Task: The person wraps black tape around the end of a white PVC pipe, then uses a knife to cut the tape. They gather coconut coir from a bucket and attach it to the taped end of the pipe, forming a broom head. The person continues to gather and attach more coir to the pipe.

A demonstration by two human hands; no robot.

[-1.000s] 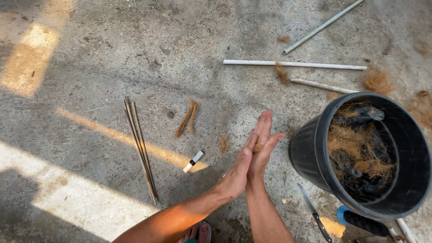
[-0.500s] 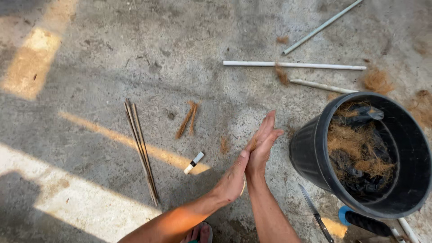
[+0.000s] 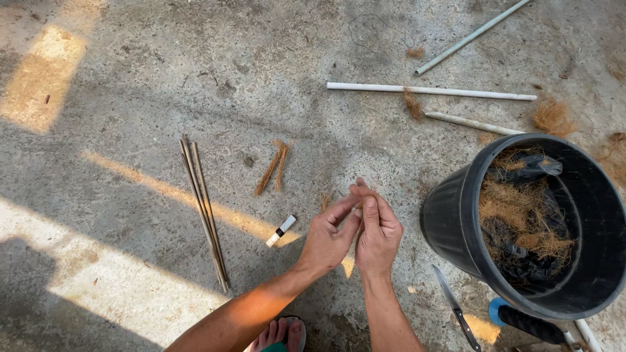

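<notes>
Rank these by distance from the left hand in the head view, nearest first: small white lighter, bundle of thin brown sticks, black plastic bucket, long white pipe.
Measured from the left hand:
1. Small white lighter, just to its left.
2. Bundle of thin brown sticks, farther left.
3. Black plastic bucket, right, beyond the right hand.
4. Long white pipe, top right.

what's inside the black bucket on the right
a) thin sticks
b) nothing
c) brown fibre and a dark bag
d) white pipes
c: the black bucket holds tangled brown fibre over a crumpled dark bag, while the white pipes and the thin sticks lie out on the concrete floor.
</notes>
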